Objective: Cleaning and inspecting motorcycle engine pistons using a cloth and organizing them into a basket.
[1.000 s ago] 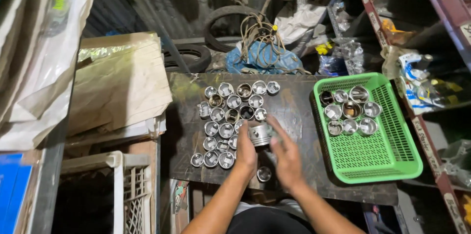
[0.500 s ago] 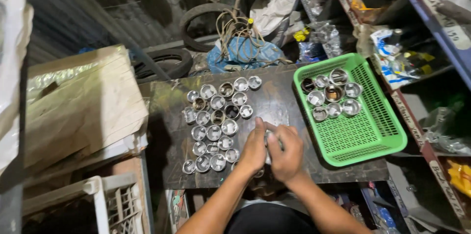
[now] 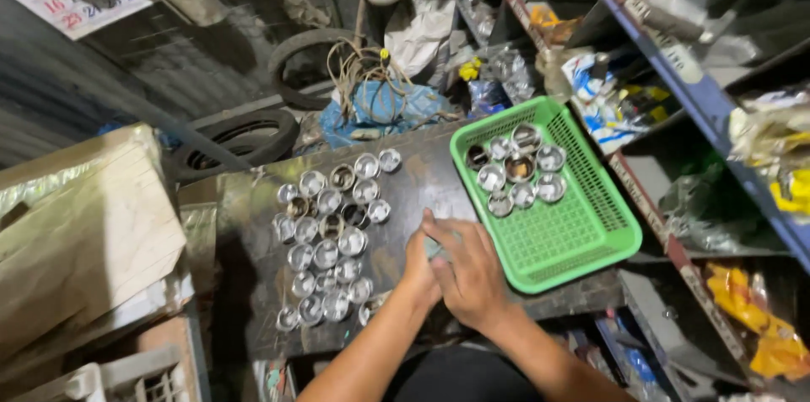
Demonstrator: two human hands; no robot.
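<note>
both hands meet at the near middle of the dark desk (image 3: 422,178), just left of the green basket (image 3: 582,242). right hand (image 3: 468,271) lies on top, fingers curled over a small part that is almost fully hidden (only a pale sliver shows between the two hands, can't tell what it is). left hand (image 3: 419,271) sits under and beside it, touching it, fingers closed in toward the same spot; can't tell which hand actually bears the part. cluster of shiny metal cups (image 3: 331,237) stands open-end up in rough rows on the desk, well left of the basket, running from the far edge down to the near edge; nearest ones are just beside the left wrist. a smaller batch of the same cups (image 3: 515,170) sits inside the basket at its far end, packed together; the basket's near half shows bare mesh. basket overhangs the desk's right edge, tilted a bit in view. beyond the basket's far left corner: a blue bundle with coiled wire (image 3: 380,98) on top, and old tyres (image 3: 245,140) further left of that. right of the basket a metal shelf rack (image 3: 675,64) holds bags and packets. far left of the basket, past the cups, a plastic-wrapped cardboard box (image 3: 84,233) sits beside the desk.
</note>
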